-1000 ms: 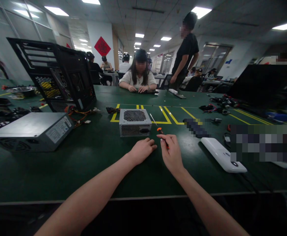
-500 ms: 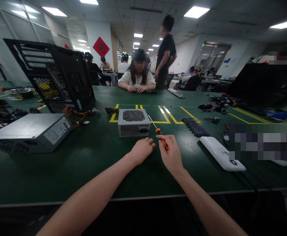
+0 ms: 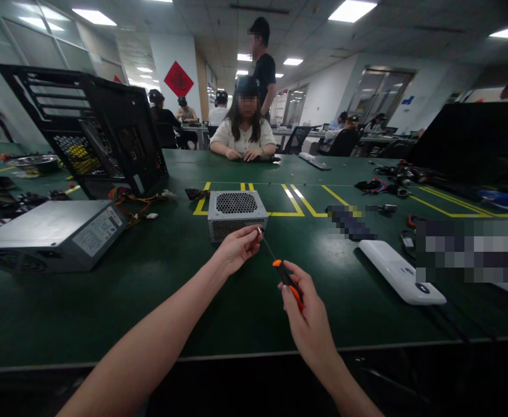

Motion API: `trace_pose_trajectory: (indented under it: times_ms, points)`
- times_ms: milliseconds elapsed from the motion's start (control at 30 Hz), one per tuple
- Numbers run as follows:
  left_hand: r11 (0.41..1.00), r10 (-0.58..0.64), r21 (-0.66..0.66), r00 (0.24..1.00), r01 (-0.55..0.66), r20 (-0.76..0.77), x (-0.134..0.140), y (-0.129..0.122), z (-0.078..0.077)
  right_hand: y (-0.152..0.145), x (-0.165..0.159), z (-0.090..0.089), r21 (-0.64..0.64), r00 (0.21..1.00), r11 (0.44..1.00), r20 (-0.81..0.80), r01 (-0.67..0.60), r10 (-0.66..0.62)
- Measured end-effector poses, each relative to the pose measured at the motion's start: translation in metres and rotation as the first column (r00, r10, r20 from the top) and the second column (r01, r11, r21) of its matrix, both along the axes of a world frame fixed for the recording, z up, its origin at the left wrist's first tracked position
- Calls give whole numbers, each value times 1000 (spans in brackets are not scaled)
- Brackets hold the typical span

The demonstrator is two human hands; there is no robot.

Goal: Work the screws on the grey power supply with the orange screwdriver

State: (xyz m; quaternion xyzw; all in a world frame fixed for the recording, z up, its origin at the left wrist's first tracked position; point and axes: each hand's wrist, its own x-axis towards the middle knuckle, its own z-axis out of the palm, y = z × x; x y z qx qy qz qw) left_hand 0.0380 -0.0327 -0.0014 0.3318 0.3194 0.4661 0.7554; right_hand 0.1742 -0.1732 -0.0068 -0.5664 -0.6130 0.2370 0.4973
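My right hand (image 3: 303,298) grips a screwdriver (image 3: 286,278) by its black and orange handle, the thin shaft slanting up and to the left. At the shaft's tip is my left hand (image 3: 240,249), thumb and forefinger pinched together. Whatever lies between those fingertips is too small to make out. Just behind the left hand stands a grey power supply unit (image 3: 236,204) with a honeycomb grille on top. The left fingers cover part of its lower front. Its cable bundle (image 3: 196,194) sticks out at the back left.
A larger power supply unit (image 3: 54,231) and a black computer case (image 3: 123,139) occupy the left. To the right lie a white oblong device (image 3: 399,272) and a pixelated dark object (image 3: 350,222). Across the green table (image 3: 171,313) sits a person (image 3: 242,136). Loose cables (image 3: 379,186) lie farther right.
My left hand has risen off the tabletop and now pinches at the screwdriver tip. The right hand has drawn the screwdriver back toward me. A standing person has moved left.
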Motion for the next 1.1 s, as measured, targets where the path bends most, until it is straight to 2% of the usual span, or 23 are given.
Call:
trace_pose_trajectory:
  times_ms: [200,467,567,667,767,967,1100]
  points:
    - [999,-54,-1,993,55,101,-1,-3,4,-4,0,-7,-45,1000,999,6,15,-15]
    - [997,-60,50,997,58,45,-3,-3,7,-7,2,-9,-53,999,998,-31,16,-18]
    - [991,-70,113,997,71,-15,-5,-2,6,-7,1,-7,-129,986,992,-167,-11,-11]
    - [979,-102,172,992,113,-72,-6,0,3,-6,0,0,-268,879,948,-477,-170,23]
    - [978,-123,159,989,134,-80,-5,1,-1,-3,0,7,-303,735,917,-678,-258,-17]
    - [993,-122,-16,986,121,-110,-3,5,-7,10,-2,15,-307,642,922,-762,-235,-90]
    - [995,-96,-20,989,94,-115,-2,8,-10,20,-1,15,-320,610,914,-785,-250,-108]
